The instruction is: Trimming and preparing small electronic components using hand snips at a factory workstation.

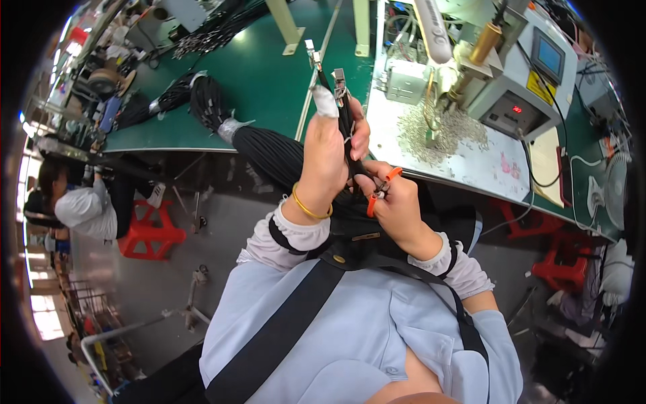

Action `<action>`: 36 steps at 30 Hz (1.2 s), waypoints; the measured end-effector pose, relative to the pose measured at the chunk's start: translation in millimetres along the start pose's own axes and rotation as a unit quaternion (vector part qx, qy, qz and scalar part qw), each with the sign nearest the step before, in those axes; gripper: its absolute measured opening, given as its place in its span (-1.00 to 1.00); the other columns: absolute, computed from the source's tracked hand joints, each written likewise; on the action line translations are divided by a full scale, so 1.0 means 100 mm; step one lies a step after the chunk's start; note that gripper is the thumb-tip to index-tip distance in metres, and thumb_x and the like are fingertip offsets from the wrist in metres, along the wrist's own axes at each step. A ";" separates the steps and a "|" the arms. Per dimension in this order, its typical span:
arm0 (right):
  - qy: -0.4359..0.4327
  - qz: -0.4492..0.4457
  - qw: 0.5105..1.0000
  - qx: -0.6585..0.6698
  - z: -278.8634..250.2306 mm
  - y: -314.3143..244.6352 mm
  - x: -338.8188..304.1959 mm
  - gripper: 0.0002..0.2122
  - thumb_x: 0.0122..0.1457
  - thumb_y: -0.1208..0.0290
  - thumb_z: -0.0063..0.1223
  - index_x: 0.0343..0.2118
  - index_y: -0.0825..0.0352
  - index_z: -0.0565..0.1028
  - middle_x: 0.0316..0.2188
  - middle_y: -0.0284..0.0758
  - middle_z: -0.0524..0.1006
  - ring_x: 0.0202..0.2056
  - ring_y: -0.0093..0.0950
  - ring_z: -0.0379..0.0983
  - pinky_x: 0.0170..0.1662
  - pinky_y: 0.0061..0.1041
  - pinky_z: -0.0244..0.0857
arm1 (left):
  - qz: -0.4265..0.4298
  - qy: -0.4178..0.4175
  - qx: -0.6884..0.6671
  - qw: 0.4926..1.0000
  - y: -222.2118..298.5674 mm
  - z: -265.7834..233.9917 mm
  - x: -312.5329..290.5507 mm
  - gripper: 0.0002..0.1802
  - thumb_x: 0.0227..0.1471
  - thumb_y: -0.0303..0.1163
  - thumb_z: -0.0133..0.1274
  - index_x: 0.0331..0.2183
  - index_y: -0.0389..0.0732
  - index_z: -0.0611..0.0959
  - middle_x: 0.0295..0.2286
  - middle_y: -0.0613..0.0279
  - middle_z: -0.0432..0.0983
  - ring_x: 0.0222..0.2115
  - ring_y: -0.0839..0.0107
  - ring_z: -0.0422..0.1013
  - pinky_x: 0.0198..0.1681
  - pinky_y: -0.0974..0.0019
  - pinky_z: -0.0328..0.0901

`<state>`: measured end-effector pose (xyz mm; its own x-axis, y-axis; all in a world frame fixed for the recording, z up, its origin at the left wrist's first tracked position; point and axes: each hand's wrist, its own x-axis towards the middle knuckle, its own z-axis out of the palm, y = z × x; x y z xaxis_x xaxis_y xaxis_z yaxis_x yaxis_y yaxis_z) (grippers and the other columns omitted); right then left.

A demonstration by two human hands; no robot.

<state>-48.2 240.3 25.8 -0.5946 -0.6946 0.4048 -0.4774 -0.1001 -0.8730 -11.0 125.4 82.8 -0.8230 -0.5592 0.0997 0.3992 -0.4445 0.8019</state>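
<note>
My left hand [326, 151] is closed around a few black cables [346, 124], whose metal connectors [339, 79] stick up past the fingertips. A white covering wraps its thumb, and a gold bangle circles the wrist. Just below, my right hand [400, 209] grips small cutters with orange handles [393, 174]. The tool's metal part lies close to the cables at the left palm; whether its jaws touch them I cannot tell. A thick bundle of black cables [269, 151] runs from the table edge down behind my left forearm.
On the green table [282, 87] lie more tied cable bundles [208, 101]. To the right stands a bench machine [515, 87] with a small screen, above a white board strewn with tiny metal pieces [447, 138]. Red stools [149, 232] stand below; another person [87, 205] sits at far left.
</note>
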 end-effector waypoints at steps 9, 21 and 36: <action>0.078 -0.028 0.996 -0.022 -0.16 0.09 -0.10 -0.91 0.07 0.55 -0.08 -0.39 0.47 0.41 -0.63 -0.30 0.46 -0.60 -0.59 0.40 -0.52 -0.65 0.26 | 0.006 -0.073 0.088 0.993 -0.10 0.12 -0.04 -0.70 0.00 -0.31 -0.03 -0.29 -0.34 0.39 -0.63 0.24 0.38 -0.63 0.55 0.29 -0.56 0.52 0.20; 0.054 0.145 0.969 0.194 -0.10 0.25 -0.07 -0.87 0.13 0.54 -0.21 -0.47 0.49 0.35 -0.62 -0.27 0.44 -0.61 -0.56 0.39 -0.56 -0.67 0.26 | -0.154 -0.154 0.225 0.950 0.06 -0.44 0.20 -0.55 -0.22 -0.56 0.05 -0.19 -0.43 0.38 -0.43 0.04 0.50 -0.55 0.45 0.41 -0.42 0.45 0.32; 0.071 0.055 0.990 0.107 -0.20 0.28 -0.10 -0.87 0.10 0.55 -0.16 -0.44 0.51 0.41 -0.59 -0.28 0.47 -0.58 -0.55 0.43 -0.57 -0.64 0.27 | -0.125 -0.038 0.198 0.971 -0.18 -0.30 -0.01 -0.75 -0.12 -0.54 0.04 -0.30 -0.40 0.50 -0.50 0.21 0.48 -0.52 0.58 0.37 -0.47 0.53 0.26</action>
<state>-68.4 258.3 2.6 -0.7280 -0.6036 0.3251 -0.2651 -0.1894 -0.9454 -5.4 113.1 50.2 -0.9078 -0.4085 -0.0955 0.0092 -0.2471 0.9690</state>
